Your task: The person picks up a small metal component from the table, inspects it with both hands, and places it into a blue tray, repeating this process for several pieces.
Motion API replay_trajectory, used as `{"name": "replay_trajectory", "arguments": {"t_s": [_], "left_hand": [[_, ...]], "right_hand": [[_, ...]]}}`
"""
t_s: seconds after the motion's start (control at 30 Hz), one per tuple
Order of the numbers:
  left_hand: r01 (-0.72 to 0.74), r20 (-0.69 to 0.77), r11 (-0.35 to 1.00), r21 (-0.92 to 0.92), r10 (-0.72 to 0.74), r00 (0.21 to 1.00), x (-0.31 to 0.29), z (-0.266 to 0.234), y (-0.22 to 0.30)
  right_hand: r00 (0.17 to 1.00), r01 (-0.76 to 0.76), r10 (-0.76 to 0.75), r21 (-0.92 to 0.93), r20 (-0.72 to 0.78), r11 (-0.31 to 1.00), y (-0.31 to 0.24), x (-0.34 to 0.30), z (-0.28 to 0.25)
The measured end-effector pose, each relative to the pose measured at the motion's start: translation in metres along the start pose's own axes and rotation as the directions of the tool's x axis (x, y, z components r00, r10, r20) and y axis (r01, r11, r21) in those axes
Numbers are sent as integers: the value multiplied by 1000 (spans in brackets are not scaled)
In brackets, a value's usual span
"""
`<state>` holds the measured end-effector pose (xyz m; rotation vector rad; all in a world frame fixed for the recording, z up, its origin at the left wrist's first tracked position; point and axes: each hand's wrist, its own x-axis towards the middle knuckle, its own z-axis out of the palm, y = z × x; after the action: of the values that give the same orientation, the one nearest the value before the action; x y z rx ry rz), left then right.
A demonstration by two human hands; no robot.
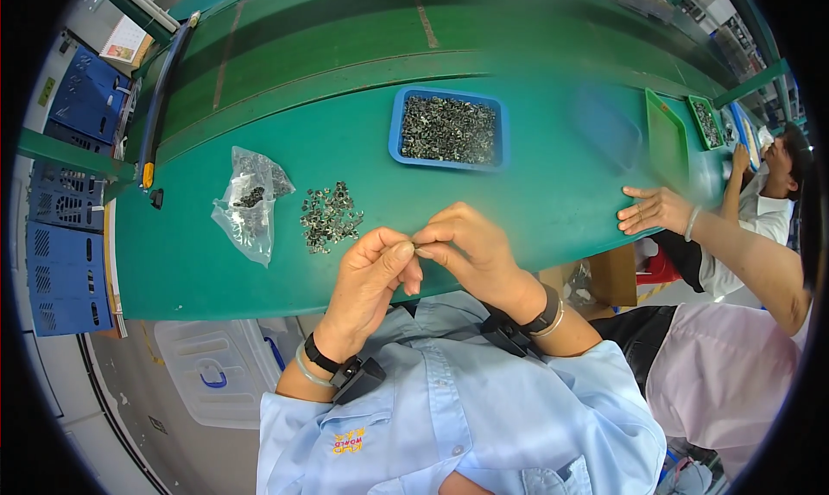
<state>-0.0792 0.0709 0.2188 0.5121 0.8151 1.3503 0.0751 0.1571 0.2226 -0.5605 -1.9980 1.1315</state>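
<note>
My left hand [373, 269] and my right hand [471, 246] meet over the near edge of the green table, thumbs and fingertips pinched together. Between them is a tiny dark piece [415, 245], mostly covered by the fingers; its kind cannot be made out. Just beyond my left hand lies a loose pile of small metal parts [331, 217], dark and silvery. To the left of that pile is a clear plastic bag [250, 203] with some similar dark parts in it. A blue tray [393, 130] full of small metal parts stands farther off, past my right hand.
A green conveyor belt [328, 41] runs along the table's far side. At right, a co-worker's hand [652, 210] rests on the table near a green tray [666, 136]; another person sits beyond. Blue crates [65, 266] stand at left, and a clear plastic box [211, 370] is below the table.
</note>
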Motion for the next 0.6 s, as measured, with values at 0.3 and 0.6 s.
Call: {"name": "replay_trajectory", "arguments": {"t_s": [0.3, 0.6], "left_hand": [[14, -38, 1000, 17, -14, 999, -3, 10, 8], [52, 77, 968, -247, -34, 996, 2, 5, -1]], "right_hand": [[994, 103, -104, -37, -19, 994, 2, 1, -4], [993, 110, -109, 43, -36, 993, 1, 2, 0]]}}
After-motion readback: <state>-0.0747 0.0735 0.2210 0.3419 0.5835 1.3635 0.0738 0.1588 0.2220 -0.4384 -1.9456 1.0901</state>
